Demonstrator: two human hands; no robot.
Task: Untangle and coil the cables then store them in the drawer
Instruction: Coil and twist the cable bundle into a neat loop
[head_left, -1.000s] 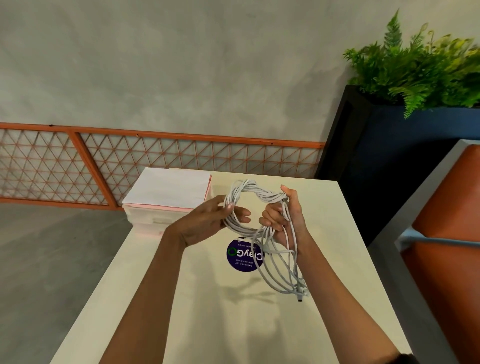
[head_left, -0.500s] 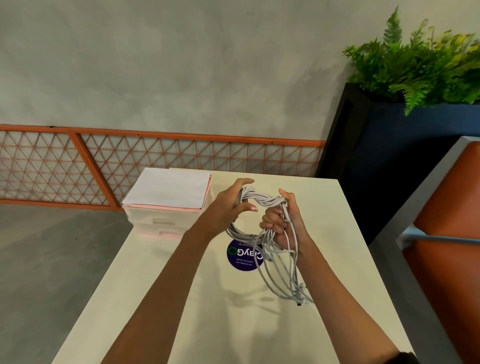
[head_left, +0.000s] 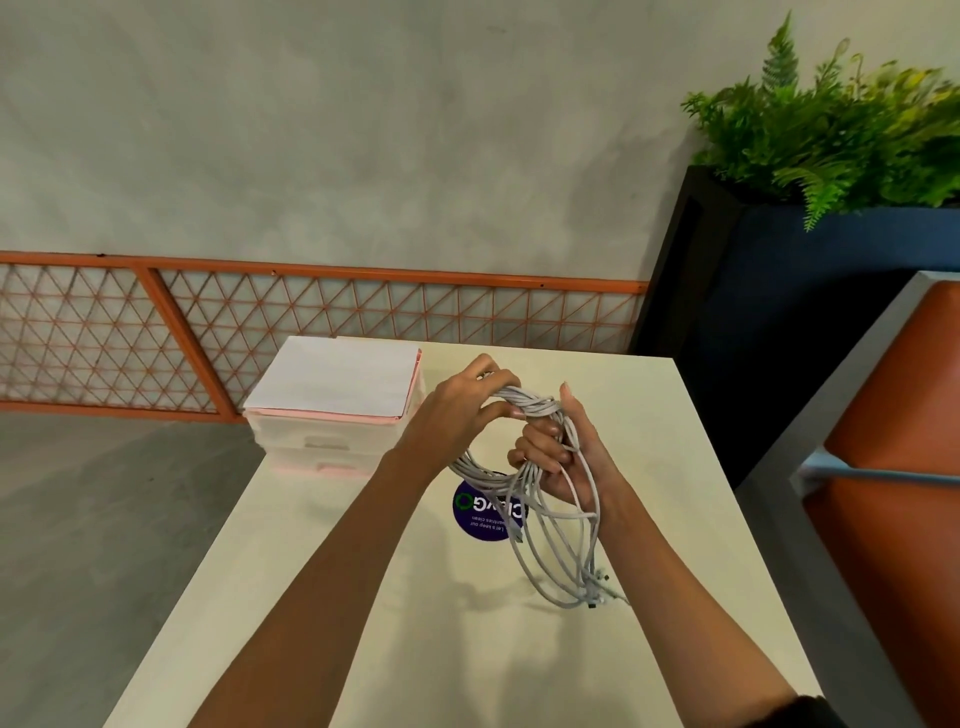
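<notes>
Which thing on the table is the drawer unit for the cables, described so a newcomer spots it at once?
Start from the cream table before the orange lattice rail. At its far left corner sits a low, pale pink drawer unit with a white sheet on top. It is the only boxy thing there; the purple sticker nearby lies flat.

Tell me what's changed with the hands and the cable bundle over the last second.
The left hand moved from the coil's left side up to its twisted top and now grips the strands there. The right hand kept its grip on the right side, with loose loops hanging below it. The cable bundle is held above the table as before, and the drawer unit at the far corner is untouched.
</notes>
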